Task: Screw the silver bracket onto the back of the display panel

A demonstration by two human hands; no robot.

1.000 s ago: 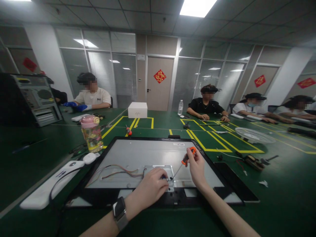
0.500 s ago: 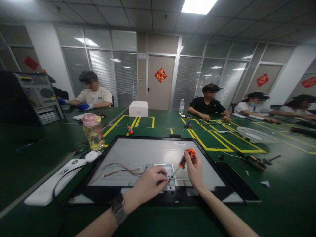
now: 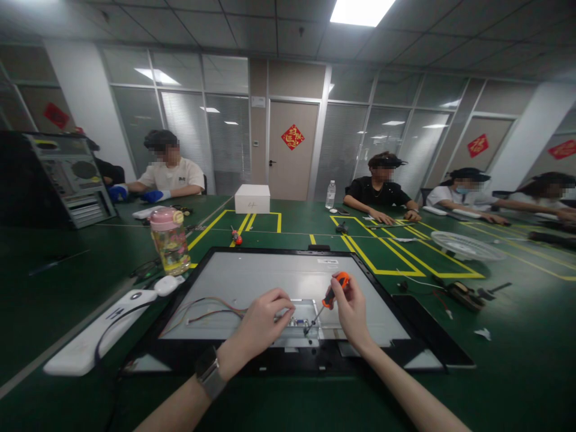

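A screwdriver (image 3: 336,290) with an orange-and-black handle is held aslant above a flat display panel (image 3: 270,276), its tip brought down to the small parts on a metal bracket (image 3: 310,307) near the panel's near edge. Whether the tip is seated on a screw cannot be told. The handle is grasped near its upper end by the fingers of the right hand (image 3: 353,309); that grip is closed around it. The left hand (image 3: 263,318) is held over the left part of the bracket, its fingers bent and drawn together; whether anything is pinched in that grip cannot be told. A watch (image 3: 208,366) is worn on the left wrist. Thin coloured wires (image 3: 216,302) are laid across the panel to the left of this hand.

The panel is framed in black and laid flat on a green worktop (image 3: 288,402). To its left, a white power strip (image 3: 99,336) and a pink-lidded bottle (image 3: 170,246) are placed; at its right edge, a dark slab (image 3: 432,330) is set. Beyond the panel, a white box (image 3: 252,199) is stood. Co-workers are seated along the far side, one wearing blue gloves (image 3: 155,195).
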